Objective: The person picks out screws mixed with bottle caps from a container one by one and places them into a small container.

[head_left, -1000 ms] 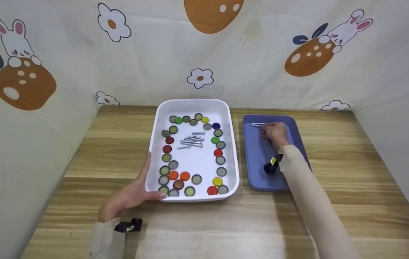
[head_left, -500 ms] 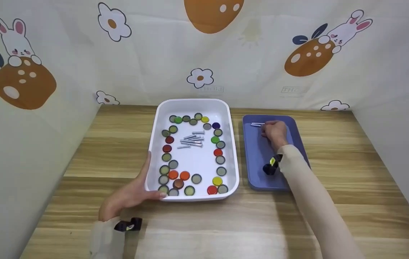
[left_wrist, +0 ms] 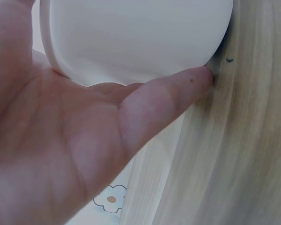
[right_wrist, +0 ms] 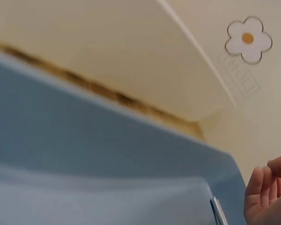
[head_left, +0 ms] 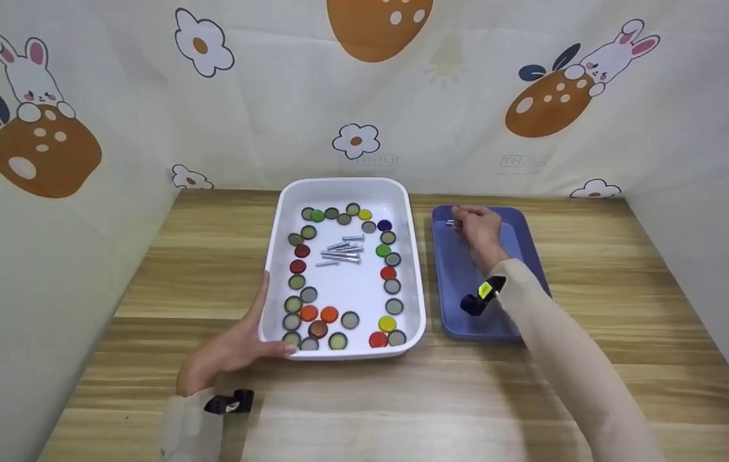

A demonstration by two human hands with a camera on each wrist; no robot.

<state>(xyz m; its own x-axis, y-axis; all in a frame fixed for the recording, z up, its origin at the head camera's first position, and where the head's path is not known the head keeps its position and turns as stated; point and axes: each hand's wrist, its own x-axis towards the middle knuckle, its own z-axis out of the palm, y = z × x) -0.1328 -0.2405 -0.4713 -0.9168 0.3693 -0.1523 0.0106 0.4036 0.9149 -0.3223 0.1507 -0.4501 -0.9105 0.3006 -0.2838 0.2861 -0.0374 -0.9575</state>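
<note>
My left hand [head_left: 236, 343] holds the near left corner of a white tray [head_left: 421, 314]. Its thumb lies over the front rim, and other fingers run along the outer left wall. Several silvery bolts [head_left: 341, 255] lie mid-tray, surrounded by coloured and grey bottle caps [head_left: 329, 313]. Over the far left of a blue tray [head_left: 467, 335], my right hand [head_left: 479, 234] has curled fingers, with fingertips close together. At its fingertips the ends of bolts [head_left: 450, 223] show on the tray floor. Whether the fingers pinch a bolt is hidden.
Both trays stand side by side on a wood-grain table [head_left: 210, 256], a narrow gap between them. Behind and at the sides hangs a patterned cloth [head_left: 274, 96] with rabbits and flowers.
My right hand has shifted a little left and up towards the blue tray's far rim, covering more of the bolts there. The left hand and the white tray stay in place.
</note>
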